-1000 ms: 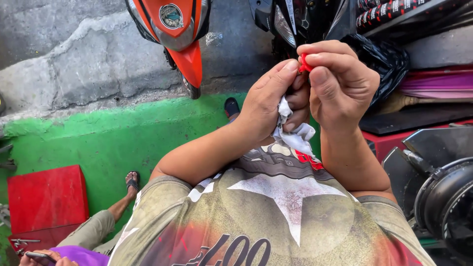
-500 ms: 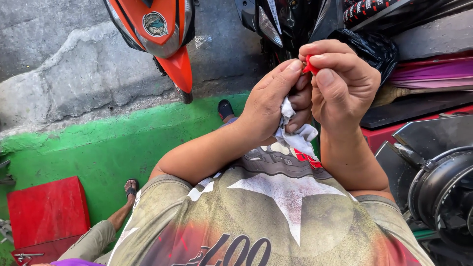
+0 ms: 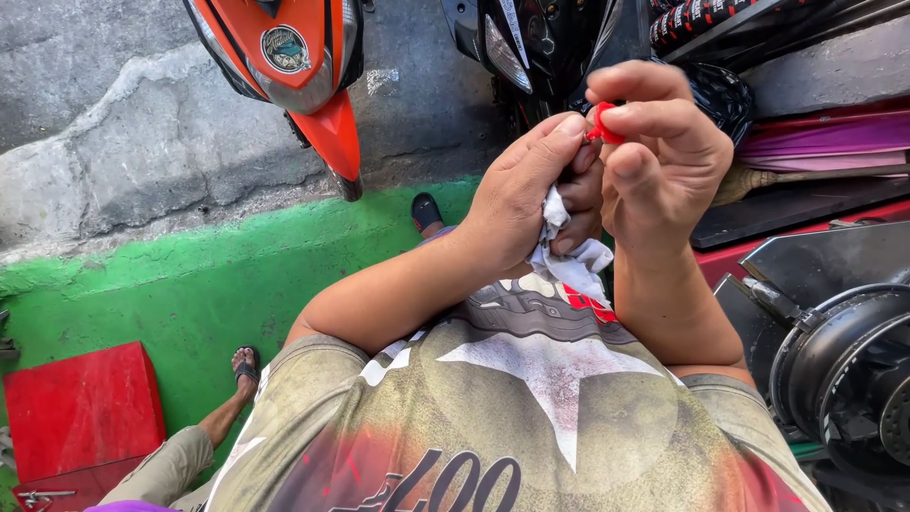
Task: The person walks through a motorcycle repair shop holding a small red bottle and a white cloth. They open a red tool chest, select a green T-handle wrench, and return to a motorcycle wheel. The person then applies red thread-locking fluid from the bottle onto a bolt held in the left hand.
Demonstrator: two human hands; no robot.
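Observation:
Both hands are raised close to the camera, above my chest. My left hand point(image 3: 519, 190) clutches a crumpled white rag point(image 3: 569, 258) with a red patch, its thumb tip pressed to a small red part point(image 3: 601, 124). My right hand point(image 3: 664, 161) pinches that same red part between thumb and forefinger. Most of the part is hidden by the fingers.
An orange scooter's nose point(image 3: 301, 71) and a dark motorcycle point(image 3: 540, 43) stand ahead on grey concrete. Green painted floor point(image 3: 180, 284) lies below, with a red box point(image 3: 81, 408) at lower left. Another person's sandalled leg point(image 3: 227, 398) stretches nearby. A black wheel hub point(image 3: 844, 370) sits at right.
The view has shifted slightly; the scooter and red box sit further right in the picture. Both hands stay together on the red part and rag.

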